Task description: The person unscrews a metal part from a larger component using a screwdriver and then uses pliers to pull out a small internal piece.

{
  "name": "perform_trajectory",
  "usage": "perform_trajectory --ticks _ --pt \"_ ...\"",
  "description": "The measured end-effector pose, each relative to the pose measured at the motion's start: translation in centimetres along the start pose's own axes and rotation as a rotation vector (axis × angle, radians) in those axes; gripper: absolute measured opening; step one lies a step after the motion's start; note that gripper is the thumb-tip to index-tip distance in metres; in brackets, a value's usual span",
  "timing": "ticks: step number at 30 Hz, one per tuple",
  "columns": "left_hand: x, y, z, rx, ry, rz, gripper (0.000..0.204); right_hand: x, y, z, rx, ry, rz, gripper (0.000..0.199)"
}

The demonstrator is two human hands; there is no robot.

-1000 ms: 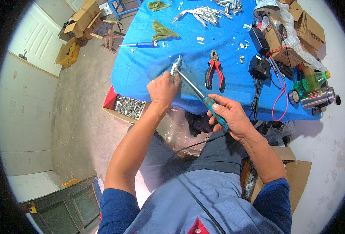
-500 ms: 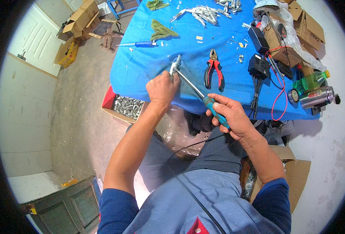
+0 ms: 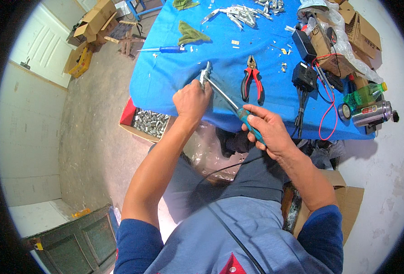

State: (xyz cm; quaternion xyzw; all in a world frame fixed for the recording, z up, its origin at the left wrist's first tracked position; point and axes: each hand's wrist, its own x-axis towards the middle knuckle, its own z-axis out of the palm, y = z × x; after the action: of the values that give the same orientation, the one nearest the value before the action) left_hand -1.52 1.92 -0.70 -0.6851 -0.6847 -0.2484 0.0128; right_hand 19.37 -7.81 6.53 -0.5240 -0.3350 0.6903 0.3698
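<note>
My left hand (image 3: pixel 192 101) is closed round a small silver metal part (image 3: pixel 204 74), holding it on the blue cloth near the table's front edge. What the part is exactly I cannot make out, and its lower end is hidden in the fingers. In my right hand (image 3: pixel 267 129) is a screwdriver (image 3: pixel 251 125) with a teal handle, its shaft slanting up and left. The screwdriver's tip meets the metal part just above my left fingers. Red and black pliers (image 3: pixel 252 81) lie on the cloth beyond the screwdriver.
Another screwdriver (image 3: pixel 167 49), blue-handled, and a green rag (image 3: pixel 192 33) lie farther left. Several silver pieces (image 3: pixel 243 17) are piled at the back. On the right stand a black adapter (image 3: pixel 304 76), a green bottle (image 3: pixel 366 93) and a metal flask (image 3: pixel 373 113). Below, a box (image 3: pixel 128 116) holds metal parts.
My right hand and the screwdriver have shifted slightly left and up. The metal part has tilted a little in my left hand, which still grips it.
</note>
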Motion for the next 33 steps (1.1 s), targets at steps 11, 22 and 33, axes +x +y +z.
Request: perform_trajectory --ticks 11,22,33 --pt "0.1 -0.4 0.9 -0.034 0.026 0.001 0.039 1.2 -3.1 -0.7 -0.329 -0.004 -0.055 0.041" --pt "0.5 -0.5 1.3 0.023 0.034 -0.052 0.042 2.4 -2.1 -0.2 -1.298 0.13 -0.801 0.028" --pt "0.3 0.1 0.4 0.018 -0.004 -0.025 0.037 2.8 -4.8 -3.0 -0.506 -0.078 -0.065 0.042"
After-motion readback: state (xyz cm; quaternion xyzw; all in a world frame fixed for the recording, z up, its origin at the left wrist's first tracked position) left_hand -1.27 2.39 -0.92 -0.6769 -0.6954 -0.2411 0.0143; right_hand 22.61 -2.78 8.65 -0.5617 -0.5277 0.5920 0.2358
